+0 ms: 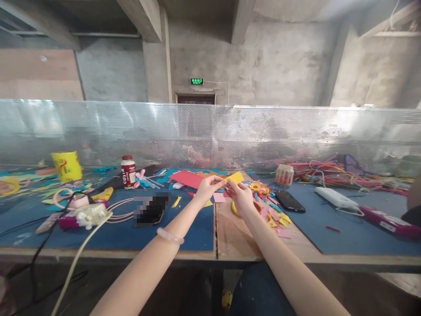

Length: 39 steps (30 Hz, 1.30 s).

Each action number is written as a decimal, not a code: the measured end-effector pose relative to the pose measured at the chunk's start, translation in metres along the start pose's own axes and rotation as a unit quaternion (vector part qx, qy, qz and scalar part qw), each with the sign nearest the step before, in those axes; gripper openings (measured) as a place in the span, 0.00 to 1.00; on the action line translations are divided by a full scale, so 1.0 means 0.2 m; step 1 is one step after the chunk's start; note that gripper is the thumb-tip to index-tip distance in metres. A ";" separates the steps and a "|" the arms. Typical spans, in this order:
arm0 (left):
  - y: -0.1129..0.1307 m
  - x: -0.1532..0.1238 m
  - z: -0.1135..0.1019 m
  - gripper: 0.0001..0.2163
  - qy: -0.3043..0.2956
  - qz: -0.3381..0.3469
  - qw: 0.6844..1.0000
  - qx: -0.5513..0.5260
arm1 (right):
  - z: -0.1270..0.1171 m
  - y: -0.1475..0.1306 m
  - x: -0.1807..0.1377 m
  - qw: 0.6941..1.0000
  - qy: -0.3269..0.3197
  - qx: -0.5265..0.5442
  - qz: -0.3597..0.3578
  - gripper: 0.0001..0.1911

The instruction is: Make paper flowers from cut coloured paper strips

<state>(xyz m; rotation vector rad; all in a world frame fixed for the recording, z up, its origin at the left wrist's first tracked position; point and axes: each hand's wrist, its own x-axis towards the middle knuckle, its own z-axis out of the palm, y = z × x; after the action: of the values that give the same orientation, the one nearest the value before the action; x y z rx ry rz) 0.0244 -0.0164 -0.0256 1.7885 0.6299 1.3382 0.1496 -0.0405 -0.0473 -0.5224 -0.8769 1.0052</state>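
Now I see L hand point(206, 188) + R hand point(241, 195) both pinching yellow paper piece point(234, 177) above bench point(230, 237) mid, near front edge. Step looks like folding/cutting; next move needs steady grip, scissors point(237, 210) below.

matt yellow paper point(234, 177), perforated metal screen point(210, 136)

Head-worn camera looks forward and down, close over the worktable point(230, 237).

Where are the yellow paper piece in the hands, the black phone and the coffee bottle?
yellow paper piece point(235, 177), head view, middle of the sheet above the fingers.
black phone point(289, 201), head view, centre of its dark screen.
coffee bottle point(128, 174), head view, on its label.
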 end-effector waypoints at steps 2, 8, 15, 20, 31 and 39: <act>0.00 0.00 0.00 0.10 0.003 0.002 1.000 0.004 | 0.00 0.00 0.00 1.000 0.001 0.010 0.000 0.12; 0.00 0.00 0.01 0.10 0.007 0.002 1.000 -0.003 | 0.02 -0.03 -0.02 0.999 -0.029 0.039 0.014 0.11; 0.01 0.00 0.01 0.11 0.011 -0.001 1.000 0.003 | 0.01 -0.01 -0.01 0.998 -0.034 0.056 0.016 0.09; 0.00 0.00 0.02 0.11 0.015 -0.004 1.000 -0.010 | 0.01 -0.01 -0.02 0.998 -0.029 0.059 0.016 0.09; 0.00 -0.01 0.03 0.11 0.013 -0.015 0.999 -0.026 | 0.02 -0.03 -0.03 0.997 -0.004 0.070 0.026 0.11; 0.00 -0.01 0.03 0.10 0.012 -0.006 0.999 -0.035 | 0.03 -0.04 -0.03 0.996 -0.005 0.076 0.037 0.11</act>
<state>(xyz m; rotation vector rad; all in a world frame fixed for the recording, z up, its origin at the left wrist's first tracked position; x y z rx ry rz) 0.0294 -0.0200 -0.0285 1.7121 0.5987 1.3592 0.1473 -0.0497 -0.0411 -0.4226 -0.7878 1.1334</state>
